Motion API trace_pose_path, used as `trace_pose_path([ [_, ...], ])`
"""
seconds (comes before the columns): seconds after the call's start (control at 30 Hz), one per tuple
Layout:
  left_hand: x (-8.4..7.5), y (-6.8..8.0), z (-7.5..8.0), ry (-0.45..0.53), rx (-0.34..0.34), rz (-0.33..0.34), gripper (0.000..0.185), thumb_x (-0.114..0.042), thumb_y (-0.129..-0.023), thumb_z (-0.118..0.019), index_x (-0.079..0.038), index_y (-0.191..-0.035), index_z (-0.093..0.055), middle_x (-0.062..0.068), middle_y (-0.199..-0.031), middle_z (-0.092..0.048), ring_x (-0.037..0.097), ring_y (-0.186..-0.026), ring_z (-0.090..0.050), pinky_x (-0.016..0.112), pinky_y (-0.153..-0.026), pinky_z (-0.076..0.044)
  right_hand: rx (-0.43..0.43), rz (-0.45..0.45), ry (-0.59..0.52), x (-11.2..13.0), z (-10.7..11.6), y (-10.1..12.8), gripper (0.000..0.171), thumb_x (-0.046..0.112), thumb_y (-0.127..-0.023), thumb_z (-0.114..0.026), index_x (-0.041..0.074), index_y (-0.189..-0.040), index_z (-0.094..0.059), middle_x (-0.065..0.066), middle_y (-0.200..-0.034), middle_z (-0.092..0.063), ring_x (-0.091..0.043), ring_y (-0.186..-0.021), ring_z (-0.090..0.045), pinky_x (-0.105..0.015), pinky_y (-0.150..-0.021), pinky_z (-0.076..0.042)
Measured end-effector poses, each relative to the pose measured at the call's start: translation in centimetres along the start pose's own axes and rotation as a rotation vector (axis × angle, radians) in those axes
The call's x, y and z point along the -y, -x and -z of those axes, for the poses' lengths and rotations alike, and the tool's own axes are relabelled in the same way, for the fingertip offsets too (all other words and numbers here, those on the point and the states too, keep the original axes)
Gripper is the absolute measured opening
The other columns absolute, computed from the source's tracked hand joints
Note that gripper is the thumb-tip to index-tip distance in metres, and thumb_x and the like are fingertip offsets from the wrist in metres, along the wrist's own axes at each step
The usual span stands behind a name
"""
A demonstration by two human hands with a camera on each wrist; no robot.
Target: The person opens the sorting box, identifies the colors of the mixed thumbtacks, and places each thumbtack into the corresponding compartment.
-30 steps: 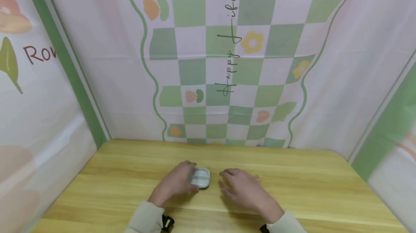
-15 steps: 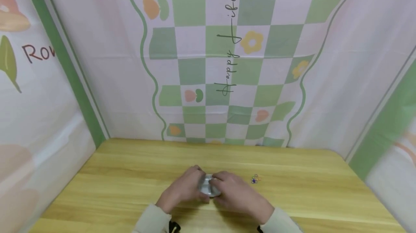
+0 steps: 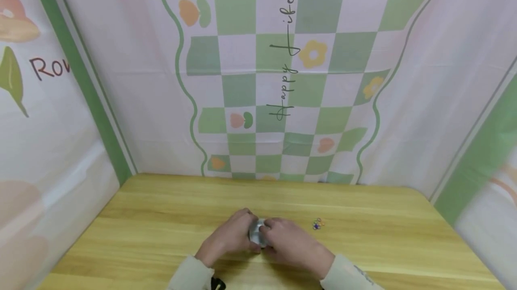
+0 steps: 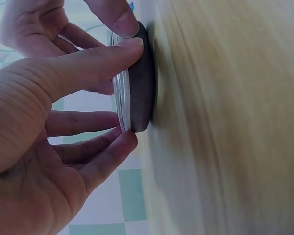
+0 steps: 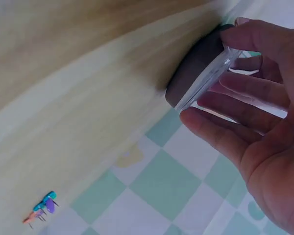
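In the head view, the left hand [image 3: 230, 238] and the right hand [image 3: 292, 244] meet at about 6 o'clock on the wooden table [image 3: 141, 218], both closed around a small box [image 3: 256, 231] of which only a pale sliver shows between the fingers. A little cluster of coloured push pins [image 3: 317, 224] lies on the wood at roughly 3 o'clock from the hands, near but apart from them. Behind the table hangs a checked green and white backdrop [image 3: 278, 79] with flowers and script lettering. In the left wrist view, the box [image 4: 137, 83] shows as a dark base with a clear lid on top, its base flat against the table [image 4: 225, 122]. The left hand [image 4: 44, 142] grasps it, the thumb pressed on the edge at 12 o'clock and a curled finger touching the edge at 6 o'clock; the fingers of the right hand [image 4: 63, 24] hold the far rim. In the right wrist view, the right hand [image 5: 264, 122] curls around the box [image 5: 198, 73], fingertips on the clear lid and the thumb over its upper edge, so it is gripping. The push pins [image 5: 41, 208] lie at about 7 o'clock, well apart from the box, against the table [image 5: 88, 88].
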State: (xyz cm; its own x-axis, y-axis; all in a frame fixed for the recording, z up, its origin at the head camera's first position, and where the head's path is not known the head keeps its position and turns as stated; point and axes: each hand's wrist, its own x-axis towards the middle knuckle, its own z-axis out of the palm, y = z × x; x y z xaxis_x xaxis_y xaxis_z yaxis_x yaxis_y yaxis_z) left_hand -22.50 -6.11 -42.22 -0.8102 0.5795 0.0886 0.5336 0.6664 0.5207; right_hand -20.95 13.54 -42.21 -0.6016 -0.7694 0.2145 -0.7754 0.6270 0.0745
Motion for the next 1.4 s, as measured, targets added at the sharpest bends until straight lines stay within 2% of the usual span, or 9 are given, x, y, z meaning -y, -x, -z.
trace_pose_path([
  [0.27,0.2,-0.3,-0.3,-0.014,-0.010,-0.025,0.044,-0.021,-0.070,-0.095,-0.006,-0.105,-0.072,-0.004,-0.096,-0.060,0.007,-0.084,-0.053,0.024,-0.076,-0.050,0.022,0.065,0.102,0.5,0.2,-0.4,0.018,0.024,-0.083,-0.083,0.014,-0.091,-0.069,0.003,-0.083,-0.065,-0.005,-0.068,-0.058,-0.018,-0.060,-0.049],
  [0.5,0.4,-0.6,-0.4,-0.002,-0.006,-0.016,0.039,-0.023,-0.070,-0.094,-0.009,-0.100,-0.074,-0.004,-0.094,-0.062,0.007,-0.085,-0.054,0.025,-0.079,-0.052,-0.013,0.120,0.263,1.2,0.2,-0.4,0.015,0.020,-0.085,-0.078,0.013,-0.094,-0.068,0.003,-0.083,-0.064,-0.007,-0.071,-0.058,-0.019,-0.060,-0.050],
  [0.73,0.5,-0.7,-0.5,0.013,-0.011,-0.007,0.036,-0.021,-0.070,-0.093,-0.010,-0.098,-0.073,-0.005,-0.094,-0.062,0.008,-0.086,-0.054,0.027,-0.079,-0.052,-0.027,0.157,0.296,1.0,0.3,-0.6,0.013,0.018,-0.088,-0.076,0.010,-0.097,-0.070,0.001,-0.085,-0.066,-0.008,-0.072,-0.061,-0.020,-0.061,-0.051],
  [0.8,0.5,-0.7,-0.5,0.030,-0.016,-0.003,0.038,-0.020,-0.070,-0.093,-0.009,-0.100,-0.072,-0.006,-0.094,-0.061,0.008,-0.086,-0.055,0.026,-0.079,-0.052,-0.006,0.149,0.254,0.6,0.5,-0.8,0.013,0.017,-0.087,-0.076,0.010,-0.097,-0.071,0.000,-0.085,-0.068,-0.009,-0.070,-0.061,-0.021,-0.060,-0.051],
  [0.87,0.6,-0.7,-0.5,0.057,-0.015,0.012,0.043,-0.021,-0.070,-0.094,-0.007,-0.104,-0.072,-0.005,-0.095,-0.061,0.008,-0.086,-0.056,0.027,-0.079,-0.052,0.028,0.126,0.164,0.1,1.0,-1.0,0.014,0.017,-0.085,-0.078,0.010,-0.093,-0.070,0.000,-0.081,-0.067,-0.007,-0.065,-0.059,-0.020,-0.057,-0.049],
  [1.07,0.6,-0.6,-0.6,0.112,-0.024,0.061,0.057,-0.022,-0.066,-0.098,-0.002,-0.111,-0.069,-0.002,-0.098,-0.063,0.009,-0.085,-0.056,0.027,-0.076,-0.051,0.037,0.066,-0.222,-2.2,2.3,-1.6,0.008,0.007,-0.084,-0.073,0.007,-0.093,-0.073,0.003,-0.078,-0.069,0.001,-0.060,-0.049,-0.014,-0.054,-0.041],
  [1.2,0.6,-0.7,-0.6,0.130,-0.037,0.074,0.058,-0.021,-0.062,-0.099,-0.004,-0.109,-0.068,-0.003,-0.095,-0.064,0.010,-0.085,-0.056,0.028,-0.076,-0.051,0.025,-0.002,-0.412,-3.7,2.3,-2.0,0.020,0.004,-0.087,-0.068,0.003,-0.105,-0.077,-0.001,-0.091,-0.075,0.001,-0.067,-0.054,-0.016,-0.062,-0.047],
  [1.33,0.5,-0.7,-0.7,0.148,-0.052,0.086,0.067,-0.018,-0.059,-0.100,-0.005,-0.115,-0.066,-0.002,-0.098,-0.066,0.013,-0.087,-0.060,0.030,-0.079,-0.052,0.019,-0.092,-0.521,-4.8,2.0,-2.4,0.020,0.008,-0.094,-0.068,0.002,-0.112,-0.077,-0.007,-0.102,-0.077,-0.003,-0.080,-0.066,-0.021,-0.070,-0.054],
  [1.4,0.5,-0.7,-0.7,0.157,-0.062,0.089,0.070,-0.017,-0.058,-0.100,-0.004,-0.117,-0.064,0.000,-0.099,-0.066,0.014,-0.088,-0.062,0.030,-0.080,-0.053,0.018,-0.119,-0.566,-5.1,2.0,-2.5,0.020,0.010,-0.097,-0.066,0.002,-0.112,-0.077,-0.008,-0.103,-0.077,-0.004,-0.081,-0.067,-0.022,-0.070,-0.054],
])
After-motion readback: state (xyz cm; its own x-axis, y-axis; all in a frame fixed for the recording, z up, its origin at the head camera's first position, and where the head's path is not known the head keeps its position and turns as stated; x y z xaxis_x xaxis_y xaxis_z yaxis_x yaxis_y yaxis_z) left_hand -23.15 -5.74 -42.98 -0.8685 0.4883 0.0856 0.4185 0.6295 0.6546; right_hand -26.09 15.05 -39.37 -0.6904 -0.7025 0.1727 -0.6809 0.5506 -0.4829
